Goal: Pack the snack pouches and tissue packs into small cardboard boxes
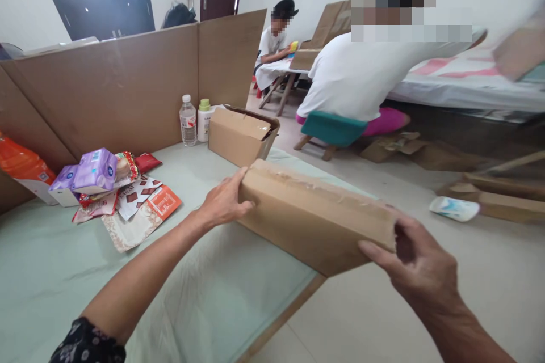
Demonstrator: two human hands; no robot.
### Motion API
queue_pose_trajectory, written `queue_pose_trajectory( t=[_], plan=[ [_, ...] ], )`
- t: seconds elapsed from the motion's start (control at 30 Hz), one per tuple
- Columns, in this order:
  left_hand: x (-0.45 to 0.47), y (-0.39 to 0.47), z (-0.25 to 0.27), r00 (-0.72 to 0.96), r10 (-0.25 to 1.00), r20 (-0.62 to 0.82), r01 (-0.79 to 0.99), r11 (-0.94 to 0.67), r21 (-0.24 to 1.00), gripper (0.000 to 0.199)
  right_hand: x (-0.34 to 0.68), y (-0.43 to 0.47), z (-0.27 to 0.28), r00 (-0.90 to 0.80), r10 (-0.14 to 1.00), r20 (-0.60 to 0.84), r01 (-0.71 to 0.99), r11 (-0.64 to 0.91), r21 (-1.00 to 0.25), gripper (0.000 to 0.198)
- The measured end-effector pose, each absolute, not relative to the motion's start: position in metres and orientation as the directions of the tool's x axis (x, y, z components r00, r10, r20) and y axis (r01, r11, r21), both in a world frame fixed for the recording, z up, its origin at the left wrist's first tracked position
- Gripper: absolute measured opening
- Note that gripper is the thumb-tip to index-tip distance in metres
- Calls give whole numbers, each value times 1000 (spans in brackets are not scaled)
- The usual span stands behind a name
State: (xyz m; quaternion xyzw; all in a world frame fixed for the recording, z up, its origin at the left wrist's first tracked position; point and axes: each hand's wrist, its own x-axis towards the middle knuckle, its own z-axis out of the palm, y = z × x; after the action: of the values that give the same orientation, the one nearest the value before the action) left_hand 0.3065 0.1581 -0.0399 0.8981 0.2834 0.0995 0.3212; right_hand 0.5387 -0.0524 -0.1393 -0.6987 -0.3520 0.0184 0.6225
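Observation:
A long brown cardboard box (306,221) is tilted over the table's right edge, with torn paper along its top. My left hand (227,198) grips its left end, thumb on the near side. At the opposite end my right hand (419,255) is closed round the box, thumb in front and fingers behind. Just beyond stands a second cardboard box (238,133) with its flaps partly raised. Beside that box are a clear water bottle (188,121) and a white bottle with a green cap (204,119).
Purple tissue packs (94,170), snack wrappers (142,204) and an orange bag (25,164) lie on the green-covered table (191,295). Cardboard panels (123,91) fence its back. One person (353,79) sits nearby, another (275,45) farther off. A paper cup (453,209) lies on the floor.

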Motion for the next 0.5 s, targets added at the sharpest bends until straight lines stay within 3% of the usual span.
queue_pose_trajectory(
  t=[0.2,0.33,0.5],
  plan=[
    [304,145,-97,826,564,-19,470,-669,575,75,597,-21,-124,852,382,358,458,-212,-863,65],
    [276,126,-130,847,532,-5,448,-707,548,45,626,2,-116,876,363,318,409,-210,-888,66],
    [263,107,-141,849,528,25,434,-723,538,43,651,27,-124,844,394,364,458,-175,-872,72]
  ],
)
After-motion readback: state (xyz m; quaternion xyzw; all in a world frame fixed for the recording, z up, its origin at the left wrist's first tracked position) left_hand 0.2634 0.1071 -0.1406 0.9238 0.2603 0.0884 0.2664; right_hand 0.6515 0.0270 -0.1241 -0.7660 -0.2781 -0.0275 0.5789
